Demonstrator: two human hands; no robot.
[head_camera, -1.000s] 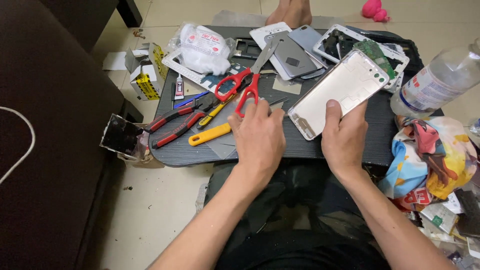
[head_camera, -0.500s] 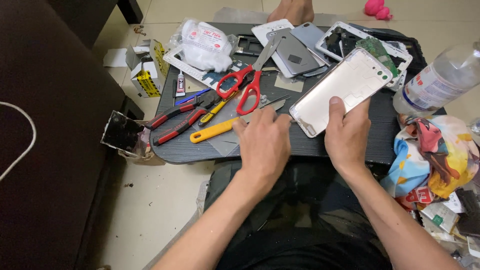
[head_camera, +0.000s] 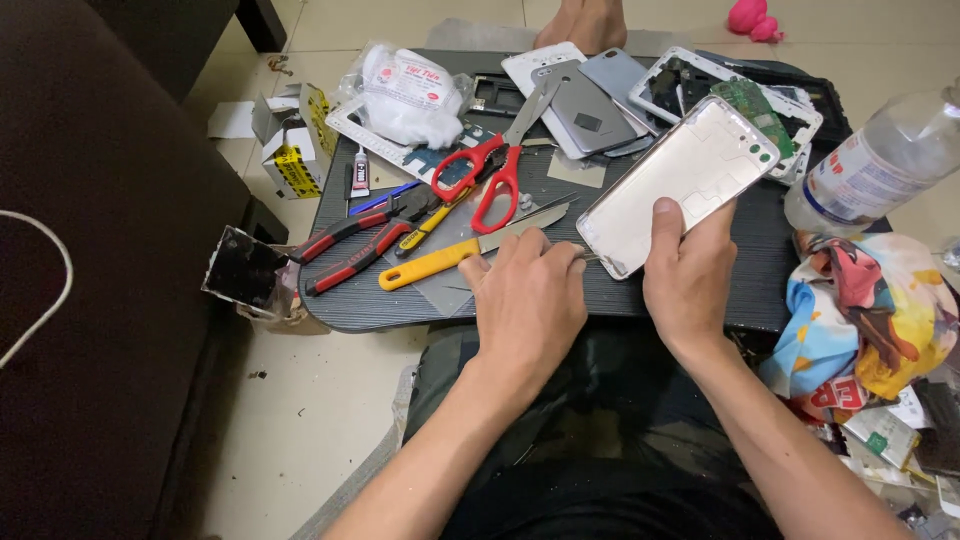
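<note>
Dark tray (head_camera: 760, 270), right hand (head_camera: 690, 275) gripping phone back cover (head_camera: 680, 180), long axis toward upper right.

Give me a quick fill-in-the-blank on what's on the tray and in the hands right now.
1. The right hand holds a silver phone back cover by its ____ end.
2. The scissors have ____ handles.
3. The knife beside the left hand has a ____ handle.
4. A clear plastic ____ lies at the right edge of the dark tray.

Missing words: lower; red; yellow; bottle
</note>
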